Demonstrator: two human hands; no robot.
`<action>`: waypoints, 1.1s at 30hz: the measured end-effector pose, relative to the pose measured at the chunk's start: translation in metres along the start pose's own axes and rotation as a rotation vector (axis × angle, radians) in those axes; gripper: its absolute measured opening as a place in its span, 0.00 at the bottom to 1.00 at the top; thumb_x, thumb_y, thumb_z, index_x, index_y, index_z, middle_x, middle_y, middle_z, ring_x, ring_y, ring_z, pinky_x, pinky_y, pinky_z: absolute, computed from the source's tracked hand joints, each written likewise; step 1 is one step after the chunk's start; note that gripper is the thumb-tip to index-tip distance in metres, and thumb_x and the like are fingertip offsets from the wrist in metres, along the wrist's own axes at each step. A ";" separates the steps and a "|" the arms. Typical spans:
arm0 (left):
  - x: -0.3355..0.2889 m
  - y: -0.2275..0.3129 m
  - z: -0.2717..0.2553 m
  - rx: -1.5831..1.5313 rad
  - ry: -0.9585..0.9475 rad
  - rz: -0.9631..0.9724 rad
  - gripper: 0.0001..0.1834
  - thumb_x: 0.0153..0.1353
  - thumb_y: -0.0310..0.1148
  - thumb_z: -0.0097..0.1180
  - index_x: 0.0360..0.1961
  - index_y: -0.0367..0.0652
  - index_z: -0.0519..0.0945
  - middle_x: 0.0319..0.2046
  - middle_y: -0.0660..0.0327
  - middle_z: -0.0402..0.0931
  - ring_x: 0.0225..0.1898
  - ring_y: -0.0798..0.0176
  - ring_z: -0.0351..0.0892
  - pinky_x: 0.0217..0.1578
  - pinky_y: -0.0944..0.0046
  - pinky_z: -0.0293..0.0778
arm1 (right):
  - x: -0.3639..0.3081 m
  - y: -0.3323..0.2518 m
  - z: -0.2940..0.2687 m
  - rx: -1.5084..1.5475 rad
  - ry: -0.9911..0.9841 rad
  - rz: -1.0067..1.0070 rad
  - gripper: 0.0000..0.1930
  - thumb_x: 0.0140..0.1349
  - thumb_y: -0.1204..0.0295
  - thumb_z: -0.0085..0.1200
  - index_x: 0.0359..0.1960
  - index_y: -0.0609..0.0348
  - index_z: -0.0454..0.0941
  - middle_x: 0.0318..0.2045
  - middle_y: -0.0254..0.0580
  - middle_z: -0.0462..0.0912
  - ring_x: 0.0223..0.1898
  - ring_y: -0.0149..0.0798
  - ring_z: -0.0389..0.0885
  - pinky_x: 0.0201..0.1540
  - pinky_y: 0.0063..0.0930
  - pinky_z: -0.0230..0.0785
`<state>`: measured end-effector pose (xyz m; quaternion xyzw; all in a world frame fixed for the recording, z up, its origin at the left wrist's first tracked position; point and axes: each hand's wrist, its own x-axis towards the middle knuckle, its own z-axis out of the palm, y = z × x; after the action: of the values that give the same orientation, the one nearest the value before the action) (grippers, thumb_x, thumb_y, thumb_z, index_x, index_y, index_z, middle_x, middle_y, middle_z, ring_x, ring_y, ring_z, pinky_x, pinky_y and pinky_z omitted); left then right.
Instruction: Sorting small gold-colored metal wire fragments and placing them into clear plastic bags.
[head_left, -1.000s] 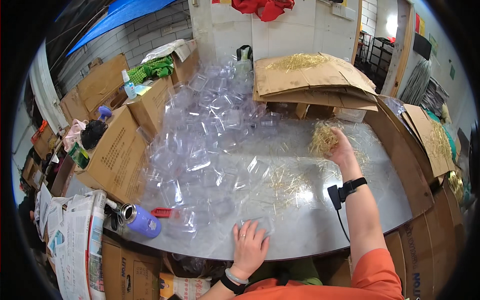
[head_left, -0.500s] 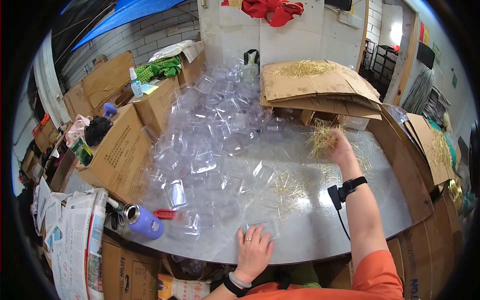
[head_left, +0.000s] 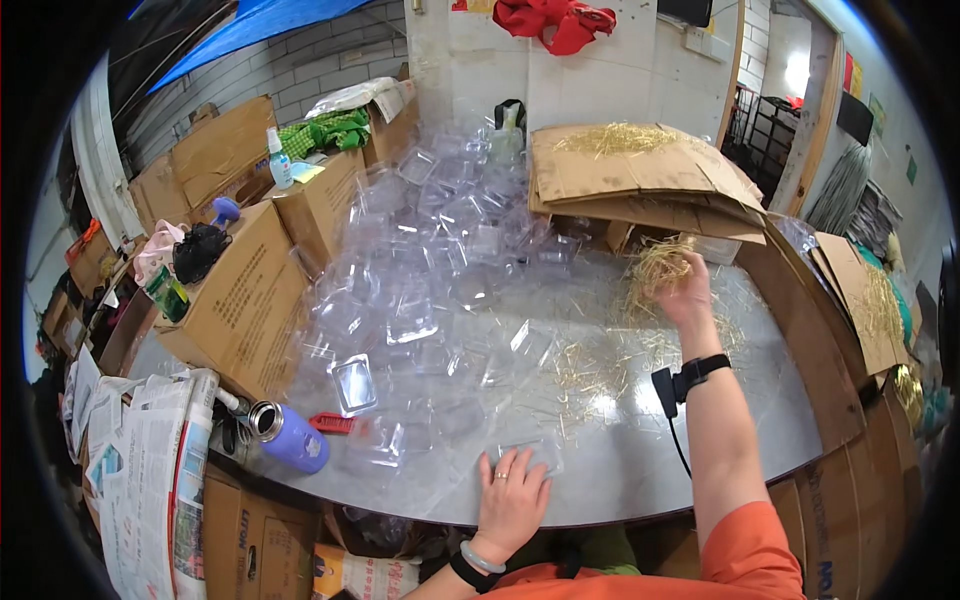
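My right hand (head_left: 688, 292) is closed on a tangled clump of golden straw (head_left: 655, 266) above the far right of the grey table. Loose straw (head_left: 590, 380) is scattered on the tabletop below and to the left of it. At the table's near edge my left hand (head_left: 512, 495) lies flat with its fingers apart. Its fingertips touch or rest beside a clear plastic box (head_left: 543, 452); the exact contact is hard to see. A large heap of similar clear plastic boxes (head_left: 410, 290) covers the left half of the table.
Flattened cardboard (head_left: 640, 175) topped with straw covers a box at the back right. An uncapped purple bottle (head_left: 292, 440) and a red comb-like tool (head_left: 332, 424) are near the front left. Cardboard boxes (head_left: 240, 300) line the left side; a cardboard wall (head_left: 800, 330) edges the right.
My right hand has risen slightly, lifting the straw clump a little and turning it. My left hand has stayed in place. The view has shifted slightly.
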<state>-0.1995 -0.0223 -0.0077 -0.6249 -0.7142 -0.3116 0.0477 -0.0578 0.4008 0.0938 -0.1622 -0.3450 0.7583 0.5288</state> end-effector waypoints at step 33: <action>-0.001 0.000 -0.002 0.034 0.013 -0.008 0.15 0.61 0.37 0.64 0.47 0.46 0.83 0.57 0.56 0.76 0.62 0.50 0.70 0.67 0.32 0.55 | -0.016 0.020 0.015 -0.143 0.280 0.124 0.12 0.64 0.63 0.61 0.49 0.45 0.81 0.48 0.38 0.83 0.53 0.46 0.80 0.63 0.68 0.59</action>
<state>-0.2000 -0.0237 -0.0066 -0.6193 -0.7214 -0.3037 0.0617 -0.0750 0.3771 0.0885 -0.3246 -0.3102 0.7330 0.5111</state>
